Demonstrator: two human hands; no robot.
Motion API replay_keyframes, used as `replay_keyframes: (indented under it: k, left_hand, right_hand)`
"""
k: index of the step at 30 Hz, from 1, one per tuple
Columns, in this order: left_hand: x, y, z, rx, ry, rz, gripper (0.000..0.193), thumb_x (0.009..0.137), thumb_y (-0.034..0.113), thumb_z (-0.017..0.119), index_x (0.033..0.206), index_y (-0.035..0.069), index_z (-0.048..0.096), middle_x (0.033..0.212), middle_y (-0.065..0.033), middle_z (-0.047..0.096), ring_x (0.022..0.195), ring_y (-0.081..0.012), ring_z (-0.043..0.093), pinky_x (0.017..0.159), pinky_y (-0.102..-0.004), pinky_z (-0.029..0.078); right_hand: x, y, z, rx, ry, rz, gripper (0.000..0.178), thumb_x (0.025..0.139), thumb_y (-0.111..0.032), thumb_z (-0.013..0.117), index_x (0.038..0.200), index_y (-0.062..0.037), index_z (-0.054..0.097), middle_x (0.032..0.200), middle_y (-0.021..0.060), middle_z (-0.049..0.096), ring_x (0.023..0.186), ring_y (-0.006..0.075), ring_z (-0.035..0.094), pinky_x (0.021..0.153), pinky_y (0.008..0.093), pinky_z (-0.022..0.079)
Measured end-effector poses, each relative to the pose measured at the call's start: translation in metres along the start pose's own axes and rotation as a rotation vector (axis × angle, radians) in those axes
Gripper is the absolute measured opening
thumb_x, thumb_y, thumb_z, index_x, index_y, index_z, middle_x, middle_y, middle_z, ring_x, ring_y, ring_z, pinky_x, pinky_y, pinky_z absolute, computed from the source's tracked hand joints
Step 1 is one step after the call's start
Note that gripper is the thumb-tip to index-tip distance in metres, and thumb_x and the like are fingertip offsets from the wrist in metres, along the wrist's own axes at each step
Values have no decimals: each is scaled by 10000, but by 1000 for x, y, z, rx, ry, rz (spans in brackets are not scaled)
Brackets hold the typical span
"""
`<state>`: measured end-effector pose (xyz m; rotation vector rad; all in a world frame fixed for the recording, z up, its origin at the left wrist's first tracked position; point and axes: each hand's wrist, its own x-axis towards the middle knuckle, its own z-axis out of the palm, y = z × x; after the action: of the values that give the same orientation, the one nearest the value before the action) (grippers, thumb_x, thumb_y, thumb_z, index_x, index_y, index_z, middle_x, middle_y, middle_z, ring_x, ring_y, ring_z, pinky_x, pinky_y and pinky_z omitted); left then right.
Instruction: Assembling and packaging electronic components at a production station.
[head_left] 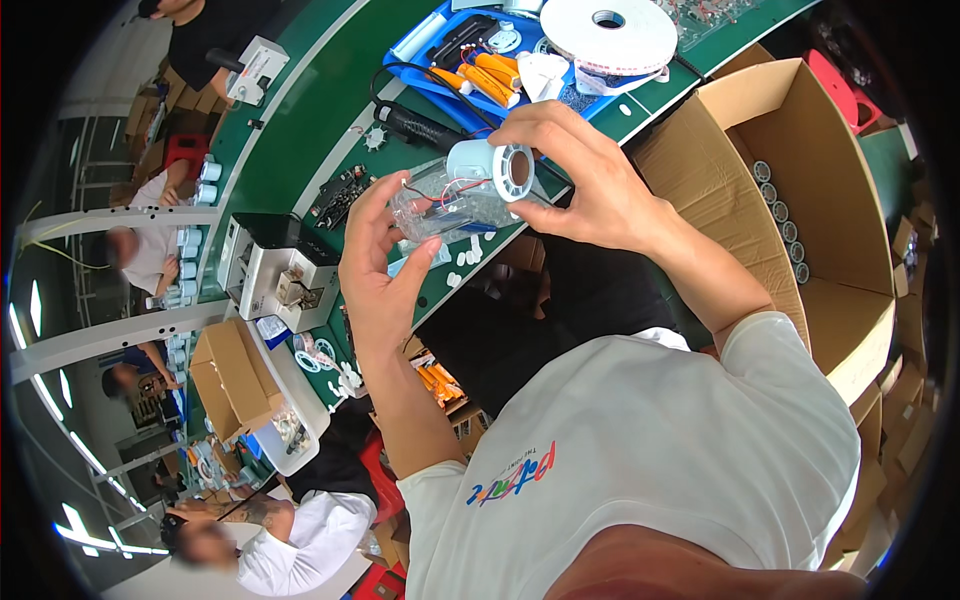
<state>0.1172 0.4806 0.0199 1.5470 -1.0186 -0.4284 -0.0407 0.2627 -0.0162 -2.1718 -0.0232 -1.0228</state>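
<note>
My left hand [378, 265] curls its fingers and thumb around a clear plastic cup-like shell [412, 218] above the bench. In my right hand [590, 185] is a light-blue cylindrical housing [468, 160], gripped by its round flanged end with a brown centre. Thin red and white wires [448, 192] run from the housing toward the clear shell. The two parts are close together; whether they touch I cannot tell. Below them, small white pieces [468, 256] lie scattered on the green bench. A black-handled tool with a cable [415, 125] rests just beyond my hands.
A blue tray [420, 62] with orange-wrapped cells and a large white tape roll [608, 30] stands at the back. To the right is an open cardboard box [840, 240] holding several round parts. A white-and-black machine [285, 275] sits left. Other people work along the bench.
</note>
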Motion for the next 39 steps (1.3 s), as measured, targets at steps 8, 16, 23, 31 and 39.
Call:
replay_keyframes:
  k: [8,16,23,31,39]
  left_hand:
    - [3,-1,1,98,-2,34,678,828,-58,769,1472,57,594,1518,-133,560,1230,-268,639,1006,-383,536]
    - [4,-2,1,107,-15,24,685,824,-58,767,1475,56,589,1511,-135,572,1231,-265,635,1018,-392,538]
    - [4,-2,1,37,-23,1,701,815,-68,771,1479,50,577,1502,-136,588,1226,-264,642,1013,-389,549]
    - [2,-1,-2,-48,-27,-32,721,796,-80,788,1474,50,579,1506,-130,589,1195,-269,668,995,-378,561]
    - [-2,-2,1,-66,-25,-45,758,774,-101,810,1481,53,582,1484,-117,596,1190,-270,677,986,-361,564]
  right_hand:
    - [-2,0,2,96,-14,38,588,767,-16,828,1329,-50,660,1291,111,640,1120,257,652,927,355,573]
    - [-1,0,0,169,-7,32,580,791,-13,822,1348,-39,664,1271,113,649,1048,234,668,929,351,593]
    - [-1,1,-3,312,-60,175,580,798,2,817,1356,-26,663,1263,119,649,1004,227,700,930,346,596]
    - [-2,-1,0,515,-78,284,575,818,11,811,1370,-9,654,1275,111,645,1043,216,705,960,340,585]
    - [-9,-4,-2,658,-97,356,598,822,43,796,1397,-9,642,1354,113,655,1095,206,687,997,341,557]
